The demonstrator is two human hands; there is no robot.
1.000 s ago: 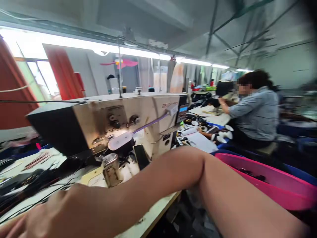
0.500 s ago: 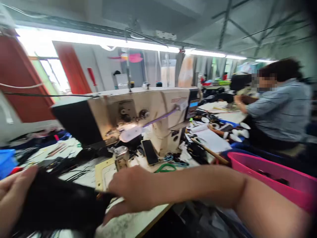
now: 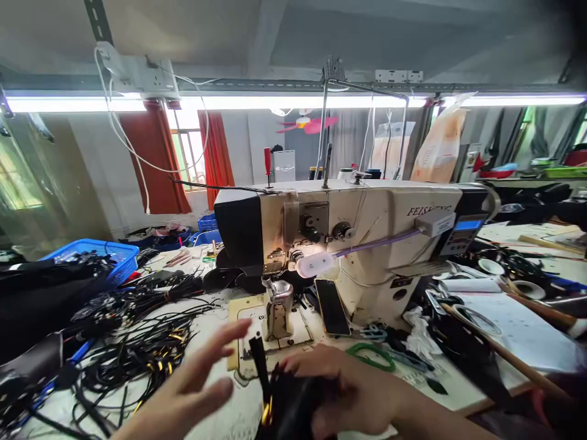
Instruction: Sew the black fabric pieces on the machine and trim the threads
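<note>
My right hand (image 3: 343, 385) is closed around a black piece of soft material (image 3: 298, 400) at the bottom middle. A black strap (image 3: 259, 360) with a gold-coloured ring (image 3: 266, 412) sticks up from its left side. Just left of the strap, my left hand (image 3: 197, 376) is open, its fingers spread and nothing between them. Beyond both hands stands an industrial sewing machine (image 3: 380, 214); its metal post (image 3: 278, 305) rises from the plate above the black piece. Part of the black piece is hidden behind my right fingers.
Left of my hands lies a tangle of black straps with gold rings (image 3: 156, 360). A blue basket (image 3: 131, 263) stands behind it. Near the machine base are a phone (image 3: 332, 307), green-handled scissors (image 3: 371, 355) and white paper (image 3: 518, 330). A wooden stick (image 3: 509, 351) lies at right.
The view has swung left, so the co-worker and pink tub are out of sight. My left hand has let go of the black piece, which is now in my right hand.
</note>
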